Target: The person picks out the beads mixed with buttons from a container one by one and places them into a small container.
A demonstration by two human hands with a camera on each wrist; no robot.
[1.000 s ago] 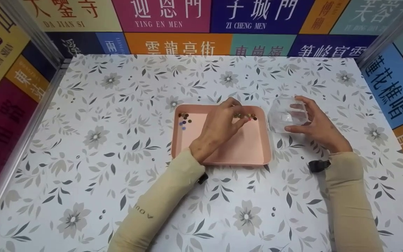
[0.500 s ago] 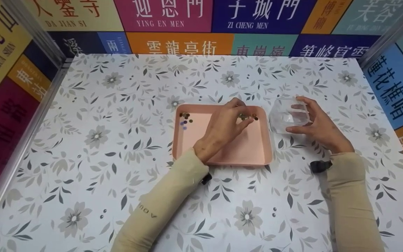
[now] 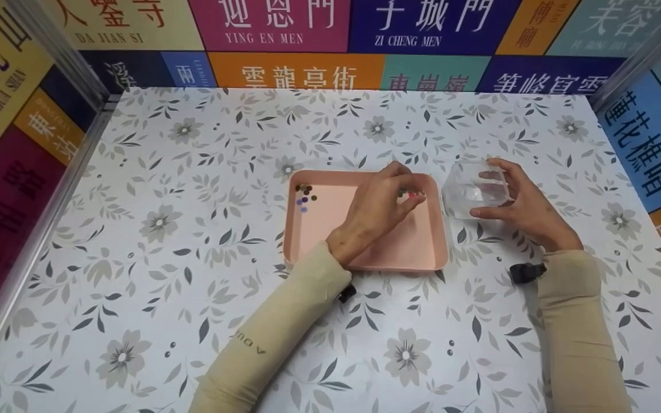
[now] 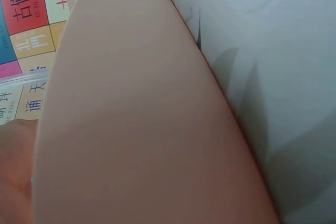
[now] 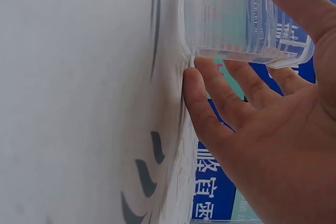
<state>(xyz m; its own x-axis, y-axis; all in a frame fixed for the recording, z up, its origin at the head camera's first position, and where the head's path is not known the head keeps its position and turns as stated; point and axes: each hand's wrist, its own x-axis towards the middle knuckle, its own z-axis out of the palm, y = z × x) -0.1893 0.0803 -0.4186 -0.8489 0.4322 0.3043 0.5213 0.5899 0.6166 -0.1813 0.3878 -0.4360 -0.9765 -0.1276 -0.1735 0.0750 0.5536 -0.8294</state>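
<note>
In the head view a pink tray [image 3: 416, 252] lies on the table with small coloured beads [image 3: 306, 199] in its back left corner. My left hand [image 3: 382, 198] reaches over the tray, fingers bent and thumb low by more beads [image 3: 404, 194] at the back right. I cannot tell whether a bead is between its fingertips. Just right of the tray stands a clear plastic box [image 3: 471, 192]. My right hand [image 3: 528, 209] holds it, thumb on the near side and fingers on the far side. The right wrist view shows the box [image 5: 226, 19] between thumb and fingers.
The tabletop [image 3: 193, 315] is covered in a white leaf and flower print. Panels [image 3: 296, 71] with coloured lettering border it at the back and sides. In the left wrist view the tray's wall [image 4: 142, 108] fills most of the picture.
My left hand has shifted a little to the right along the beads at the back of the tray. The right hand and the clear box stay nearly where they were.
</note>
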